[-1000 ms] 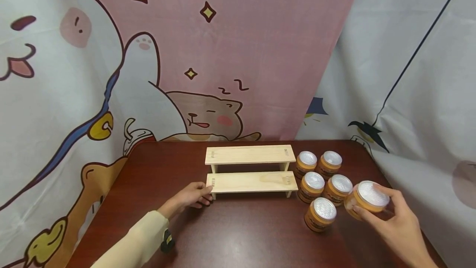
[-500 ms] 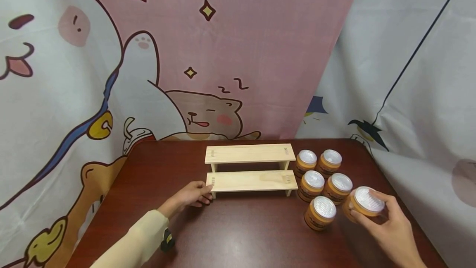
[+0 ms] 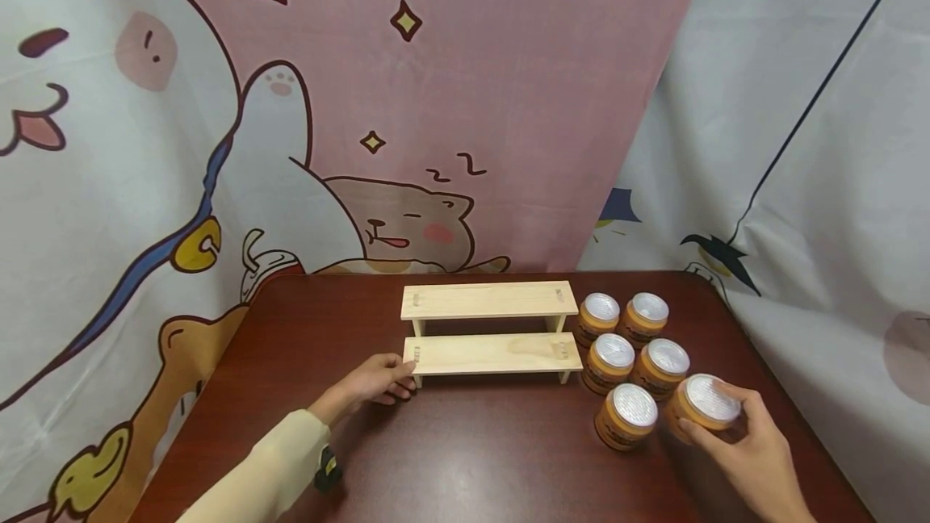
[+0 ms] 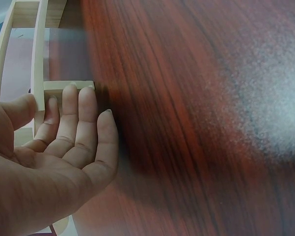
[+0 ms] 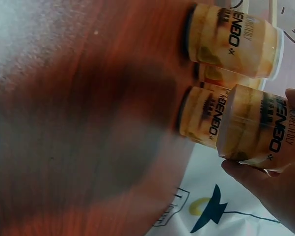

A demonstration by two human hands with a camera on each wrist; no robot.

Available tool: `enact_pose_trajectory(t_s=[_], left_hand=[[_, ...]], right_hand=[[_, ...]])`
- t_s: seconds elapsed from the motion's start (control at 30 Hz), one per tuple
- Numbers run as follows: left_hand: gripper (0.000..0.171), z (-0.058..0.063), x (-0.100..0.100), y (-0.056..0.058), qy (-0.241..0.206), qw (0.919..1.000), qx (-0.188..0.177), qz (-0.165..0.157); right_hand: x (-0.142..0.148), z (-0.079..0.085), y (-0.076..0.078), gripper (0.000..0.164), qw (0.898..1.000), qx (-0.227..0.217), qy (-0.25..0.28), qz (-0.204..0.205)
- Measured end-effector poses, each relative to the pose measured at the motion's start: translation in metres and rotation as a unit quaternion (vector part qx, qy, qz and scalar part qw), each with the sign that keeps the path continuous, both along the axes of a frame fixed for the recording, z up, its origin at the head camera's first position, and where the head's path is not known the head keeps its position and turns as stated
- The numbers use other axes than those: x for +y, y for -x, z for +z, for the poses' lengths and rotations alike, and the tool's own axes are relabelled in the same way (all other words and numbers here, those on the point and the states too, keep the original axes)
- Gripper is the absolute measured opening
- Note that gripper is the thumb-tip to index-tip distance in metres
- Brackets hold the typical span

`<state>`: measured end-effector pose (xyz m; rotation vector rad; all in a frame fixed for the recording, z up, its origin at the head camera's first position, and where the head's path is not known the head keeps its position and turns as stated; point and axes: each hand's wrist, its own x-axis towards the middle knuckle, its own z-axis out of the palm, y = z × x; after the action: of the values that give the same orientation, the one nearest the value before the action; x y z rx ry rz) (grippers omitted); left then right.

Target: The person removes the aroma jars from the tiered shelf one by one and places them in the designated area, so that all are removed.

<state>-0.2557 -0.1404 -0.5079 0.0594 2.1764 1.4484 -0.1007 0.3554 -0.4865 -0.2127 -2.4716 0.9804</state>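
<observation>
A pale wooden two-step rack [image 3: 487, 355] stands on the table in the head view. At the left end of its lower step, my left hand [image 3: 380, 379] pinches the board edge between thumb and index finger. The left wrist view has the other fingers of that hand [image 4: 73, 142] beside the rack's leg. My right hand [image 3: 763, 446] grips an orange-labelled jar [image 3: 703, 403] with a silvery foil top, thumb on one side and fingers on the other. In the right wrist view, this jar [image 5: 253, 130] is tilted and appears raised off the table.
Several matching jars stand right of the rack, including a front jar [image 3: 626, 418] and a back jar [image 3: 647, 317]. The dark red-brown table [image 3: 465, 458] ends at a patterned cloth backdrop [image 3: 538, 103] behind and a white cloth on the right.
My right hand has moved left and lower with the jar, bringing it closer to the other jars. The left hand has stayed at the rack.
</observation>
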Motion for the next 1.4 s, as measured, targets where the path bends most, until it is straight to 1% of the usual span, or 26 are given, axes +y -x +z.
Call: enact_pose_trajectory(t_s=[0.2,0.33,0.47,0.7,0.93,1.2,1.4], left_hand=[[0.033,0.0,0.0,0.001,-0.001,1.0,0.0,-0.002],[0.032,0.0,0.0,0.001,0.0,1.0,0.001,-0.004],[0.032,0.001,0.0,0.001,0.001,1.0,0.0,-0.003],[0.033,0.002,0.0,-0.001,0.003,1.0,0.001,-0.003],[0.033,0.003,0.001,-0.001,0.005,1.0,0.002,-0.002],[0.033,0.003,0.001,-0.001,0.008,1.0,0.002,0.001],[0.033,0.002,0.001,-0.001,0.007,1.0,0.001,-0.001]], right_hand=[[0.002,-0.012,0.001,0.075,1.0,-0.005,-0.008,-0.002],[0.002,-0.016,0.002,0.075,1.0,-0.004,-0.006,-0.002],[0.002,-0.018,0.001,0.075,1.0,-0.001,0.002,0.002],[0.002,-0.021,0.0,0.073,1.0,-0.007,-0.002,-0.009],[0.001,-0.024,0.001,0.074,1.0,-0.002,-0.002,-0.009],[0.0,-0.028,0.002,0.073,1.0,0.002,0.0,-0.01],[0.001,-0.031,0.002,0.074,1.0,-0.006,0.005,-0.013]])
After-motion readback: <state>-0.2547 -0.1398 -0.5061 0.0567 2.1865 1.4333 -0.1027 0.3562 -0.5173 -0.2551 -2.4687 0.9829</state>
